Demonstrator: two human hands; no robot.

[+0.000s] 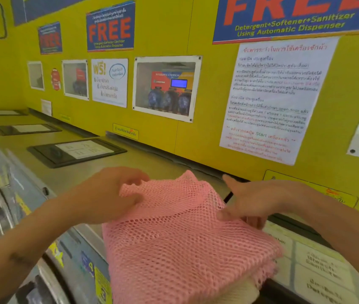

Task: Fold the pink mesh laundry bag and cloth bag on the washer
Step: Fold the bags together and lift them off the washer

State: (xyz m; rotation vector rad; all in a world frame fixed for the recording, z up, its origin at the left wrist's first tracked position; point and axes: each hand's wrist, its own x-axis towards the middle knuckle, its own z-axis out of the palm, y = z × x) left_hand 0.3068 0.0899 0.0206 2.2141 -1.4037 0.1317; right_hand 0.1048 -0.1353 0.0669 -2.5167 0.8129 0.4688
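Pink mesh laundry bag [180, 233] lies in folded layers on the washer [143, 159] top, draped over a cream cloth bag [237, 291] that peeks out at its near edge. The left hand [110, 194] pinches the bag's far left edge; the right hand [253, 200] presses on its right side, fingers nearly straight. Behind, notices [270, 99] cover the yellow wall [163, 132].

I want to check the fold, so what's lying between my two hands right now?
In the head view, the pink mesh bag spans the gap between the left hand and right hand, bunched into a raised peak at its far edge.
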